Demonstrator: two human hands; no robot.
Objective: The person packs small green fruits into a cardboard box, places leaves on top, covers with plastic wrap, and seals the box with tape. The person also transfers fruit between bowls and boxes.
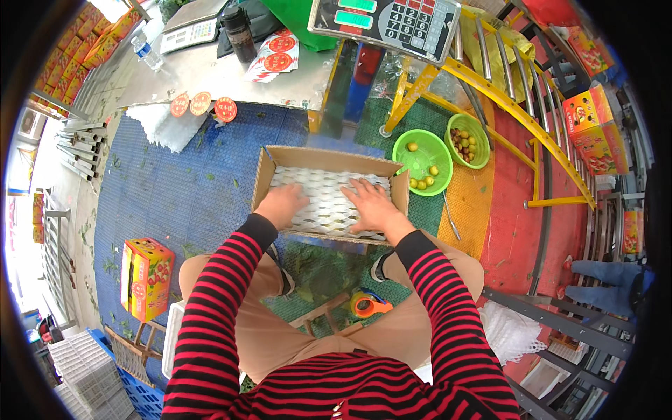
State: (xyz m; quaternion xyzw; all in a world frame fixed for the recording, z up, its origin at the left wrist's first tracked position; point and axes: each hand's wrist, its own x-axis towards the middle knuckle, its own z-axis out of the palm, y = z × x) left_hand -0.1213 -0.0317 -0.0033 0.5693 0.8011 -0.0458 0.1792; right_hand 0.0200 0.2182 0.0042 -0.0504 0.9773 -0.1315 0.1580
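An open cardboard box (336,155) sits in front of me, above my knees. White foam netting (326,195) spans its inside, and hints of something yellowish-green show through the mesh near the front. Flat on the netting's left part rests my left hand (284,205), slightly blurred, holding nothing. On the right part lies my right hand (371,203), its fingers spread and nothing in its grasp. What lies beneath the netting is mostly hidden.
Right of the box stand a green plastic basket (416,137) with several jujubes and a second basket (484,153) holding more. A digital scale (387,26) overhangs beyond. A tape dispenser (367,305) lies between my legs; a printed fruit carton (149,278) stands at left.
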